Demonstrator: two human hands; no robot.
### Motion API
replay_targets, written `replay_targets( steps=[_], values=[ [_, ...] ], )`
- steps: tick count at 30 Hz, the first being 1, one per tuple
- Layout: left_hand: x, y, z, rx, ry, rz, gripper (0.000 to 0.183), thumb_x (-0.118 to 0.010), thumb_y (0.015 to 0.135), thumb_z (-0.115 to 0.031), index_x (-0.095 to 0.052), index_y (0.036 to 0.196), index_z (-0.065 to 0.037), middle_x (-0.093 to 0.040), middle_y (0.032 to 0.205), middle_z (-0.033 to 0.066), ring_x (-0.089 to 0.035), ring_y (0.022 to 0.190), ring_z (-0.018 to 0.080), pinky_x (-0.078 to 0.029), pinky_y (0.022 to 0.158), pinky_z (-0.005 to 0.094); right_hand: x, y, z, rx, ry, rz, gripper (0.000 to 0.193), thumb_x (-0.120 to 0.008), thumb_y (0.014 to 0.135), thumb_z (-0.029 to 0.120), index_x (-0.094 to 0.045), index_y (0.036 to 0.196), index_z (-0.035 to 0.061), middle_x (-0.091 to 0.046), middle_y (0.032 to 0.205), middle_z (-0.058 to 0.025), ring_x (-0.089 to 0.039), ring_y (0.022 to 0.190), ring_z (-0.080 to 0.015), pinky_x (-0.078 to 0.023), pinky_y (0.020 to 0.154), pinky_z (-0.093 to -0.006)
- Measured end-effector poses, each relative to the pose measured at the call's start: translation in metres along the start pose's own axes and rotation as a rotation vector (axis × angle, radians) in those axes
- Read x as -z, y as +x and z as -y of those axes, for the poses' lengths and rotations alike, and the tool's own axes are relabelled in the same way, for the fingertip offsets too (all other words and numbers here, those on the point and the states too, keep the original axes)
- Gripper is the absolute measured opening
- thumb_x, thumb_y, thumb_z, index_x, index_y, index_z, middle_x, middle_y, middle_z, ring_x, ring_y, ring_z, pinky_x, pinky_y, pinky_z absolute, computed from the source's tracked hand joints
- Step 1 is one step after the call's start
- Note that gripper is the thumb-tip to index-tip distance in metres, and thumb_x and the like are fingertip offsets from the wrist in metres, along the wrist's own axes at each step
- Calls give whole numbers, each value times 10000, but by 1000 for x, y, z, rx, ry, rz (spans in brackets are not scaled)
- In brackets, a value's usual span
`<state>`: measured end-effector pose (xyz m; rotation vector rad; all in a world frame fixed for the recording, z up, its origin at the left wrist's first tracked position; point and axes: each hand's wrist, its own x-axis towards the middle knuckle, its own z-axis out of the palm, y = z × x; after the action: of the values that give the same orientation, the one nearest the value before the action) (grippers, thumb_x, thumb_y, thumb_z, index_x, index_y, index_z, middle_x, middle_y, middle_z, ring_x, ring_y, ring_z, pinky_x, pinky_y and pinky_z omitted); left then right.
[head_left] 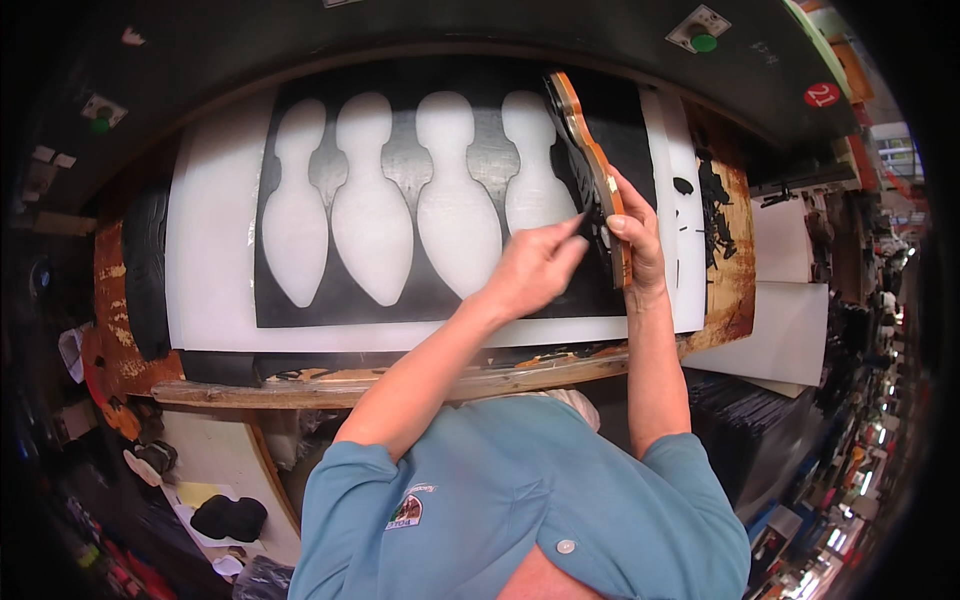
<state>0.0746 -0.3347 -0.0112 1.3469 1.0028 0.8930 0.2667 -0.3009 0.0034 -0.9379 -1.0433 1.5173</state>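
Observation:
My right hand [640,238] grips a sole-shaped cutting die [588,140] with an orange-brown outer edge, holding it tilted up on its side. The die stands over the right part of a black sheet [390,318]. My left hand [540,268] is at the die's inner side, its fingers bent together and slightly blurred. Dark material [592,222] shows inside the die by those fingertips; whether they pinch it is not clear. Several sole-shaped openings in the black sheet show white beneath, and the rightmost opening is partly hidden by my left hand and the die.
Beneath the black sheet lies a white board [215,250] on a worn wooden table with a wooden front rail [300,393]. A dark machine beam [440,25] with green buttons spans the far side. Black scraps [715,205] lie at the right; stacked dark sheets [745,425] stand below.

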Motion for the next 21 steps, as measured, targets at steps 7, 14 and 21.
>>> replay_targets(
  steps=[7,14,21],
  values=[
    [76,-56,23,222,-41,-392,282,-585,1119,-152,-697,1260,65,-731,996,16,-616,881,62,-526,786,260,13,3,-5,-21,121,0,855,-769,807,260,-510,1550,-73,-695,1302,-113,-687,1123,-134,-533,1029,-245],
    [128,-122,10,179,-108,-563,286,-563,1090,-27,-675,1337,62,-733,1161,41,-623,1002,80,-497,910,250,5,1,-4,13,112,-30,880,-774,835,329,-469,1537,-107,-713,1231,-162,-740,1025,-162,-615,953,-251],
    [256,-177,46,156,302,-944,444,-656,1064,-125,-607,1458,75,-700,1335,142,-657,1204,229,-503,1080,358,4,-1,1,-7,99,-44,892,-789,796,328,-507,1531,-93,-700,1204,-95,-699,1032,-122,-573,924,-222]
  ],
)
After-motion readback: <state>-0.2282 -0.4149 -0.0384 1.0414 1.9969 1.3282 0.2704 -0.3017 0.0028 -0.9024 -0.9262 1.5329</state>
